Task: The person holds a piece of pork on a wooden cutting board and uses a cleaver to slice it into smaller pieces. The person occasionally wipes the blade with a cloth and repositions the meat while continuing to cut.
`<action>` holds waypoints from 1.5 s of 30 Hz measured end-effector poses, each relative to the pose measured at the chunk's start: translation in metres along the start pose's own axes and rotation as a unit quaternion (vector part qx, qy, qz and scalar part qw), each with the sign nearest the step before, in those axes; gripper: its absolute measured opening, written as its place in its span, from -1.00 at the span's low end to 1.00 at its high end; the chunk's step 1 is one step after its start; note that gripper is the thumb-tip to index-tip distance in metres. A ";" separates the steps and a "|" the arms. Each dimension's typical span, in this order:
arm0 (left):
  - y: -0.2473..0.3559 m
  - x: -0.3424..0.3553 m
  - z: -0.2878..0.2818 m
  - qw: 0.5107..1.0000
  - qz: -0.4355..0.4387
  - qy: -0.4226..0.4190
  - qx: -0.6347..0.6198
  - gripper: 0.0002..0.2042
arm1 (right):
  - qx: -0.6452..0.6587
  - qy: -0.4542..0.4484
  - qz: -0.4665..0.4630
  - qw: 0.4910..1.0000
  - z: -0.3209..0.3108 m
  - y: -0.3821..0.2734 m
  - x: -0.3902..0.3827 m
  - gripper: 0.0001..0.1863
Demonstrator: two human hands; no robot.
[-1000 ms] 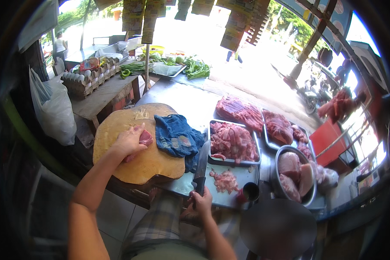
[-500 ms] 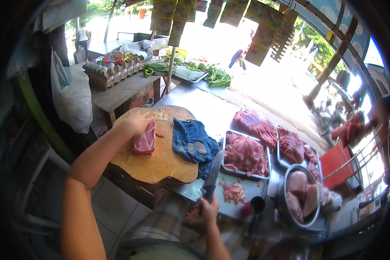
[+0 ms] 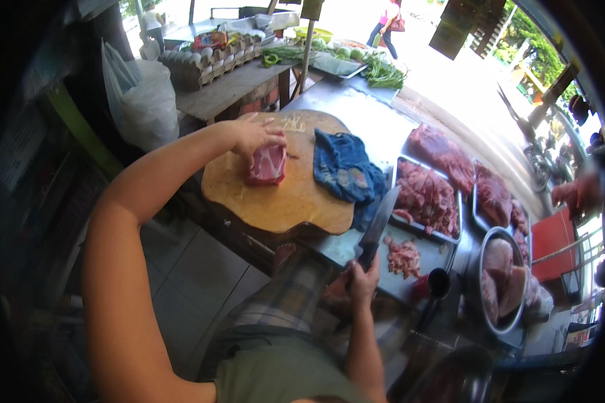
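Observation:
A thick cut of raw red meat (image 3: 267, 166) with pale fat streaks sits on a wide wooden chopping board (image 3: 245, 205). My left hand (image 3: 252, 136) is closed over its far upper edge, with the fingers on top. Lower down, to the right of the board, my right hand (image 3: 364, 275) grips the dark handle of a large knife (image 3: 382, 218). The blade points up and away, apart from the meat. Between board and blade lies a crumpled blue cloth (image 3: 343, 163), partly over the board's right edge.
Right of the knife are a metal tray (image 3: 461, 235) of sliced meat, small meat scraps (image 3: 403, 256), a dark cup (image 3: 439, 283) and a steel bowl (image 3: 480, 295) with large meat pieces. A slab of meat (image 3: 440, 156) lies behind. Egg trays (image 3: 205, 74) and greens (image 3: 383, 72) stand farther off.
My view has shifted, so the board and trays sit farther right in it. The left hand stays on the meat and the right keeps the knife. A walker shows more fully in the background.

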State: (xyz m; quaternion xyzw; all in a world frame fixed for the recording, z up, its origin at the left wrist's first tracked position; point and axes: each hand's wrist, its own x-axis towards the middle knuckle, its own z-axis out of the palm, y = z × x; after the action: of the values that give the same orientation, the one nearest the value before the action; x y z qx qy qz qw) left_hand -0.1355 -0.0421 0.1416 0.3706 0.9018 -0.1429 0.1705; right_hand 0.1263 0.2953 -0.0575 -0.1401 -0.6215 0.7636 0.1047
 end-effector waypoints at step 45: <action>0.086 -0.012 0.032 0.908 0.020 0.374 -0.188 -0.69 | -0.423 -0.174 -0.198 0.867 0.085 -0.140 -0.025 -0.33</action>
State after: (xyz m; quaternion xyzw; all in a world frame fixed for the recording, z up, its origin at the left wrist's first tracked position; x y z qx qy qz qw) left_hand -0.0592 -0.0026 0.1061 0.3761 0.9019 0.1819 -0.1095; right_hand 0.1188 0.2372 0.0976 0.0898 -0.9078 0.4029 0.0745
